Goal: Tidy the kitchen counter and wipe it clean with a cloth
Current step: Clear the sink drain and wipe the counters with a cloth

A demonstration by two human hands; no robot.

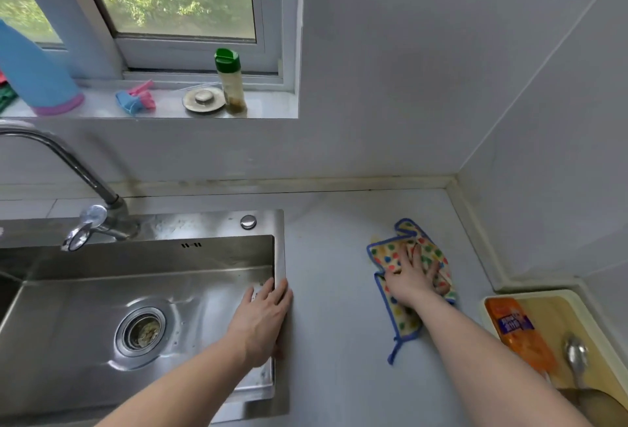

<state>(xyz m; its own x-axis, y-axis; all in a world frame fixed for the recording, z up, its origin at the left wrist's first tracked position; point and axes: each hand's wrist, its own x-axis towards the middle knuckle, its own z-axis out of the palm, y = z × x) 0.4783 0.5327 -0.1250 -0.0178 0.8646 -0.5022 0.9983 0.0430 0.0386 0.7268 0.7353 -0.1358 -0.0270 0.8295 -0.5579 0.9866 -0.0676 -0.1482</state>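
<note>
While the right hand [413, 279] presses flat on the cloth [407, 277], the left hand [263, 319] (fingers straight) rests on the sink [204, 256] rim.

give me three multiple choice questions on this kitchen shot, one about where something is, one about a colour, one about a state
1. Where does the bottle with the flip cap stand?
A. in the sink
B. on the window sill
C. on the tray

2. What colour is that bottle's cap?
A. green
B. red
C. white

3. What is the right hand doing?
A. hanging idle
B. gripping the tap
C. pressing flat on the spotted cloth

Answers:
1 B, the bottle stands on the window sill beside a metal sink plug.
2 A, its cap is green.
3 C, the right hand lies on the spotted cloth with fingers spread, on the counter, while the left hand rests on the sink rim.
</note>
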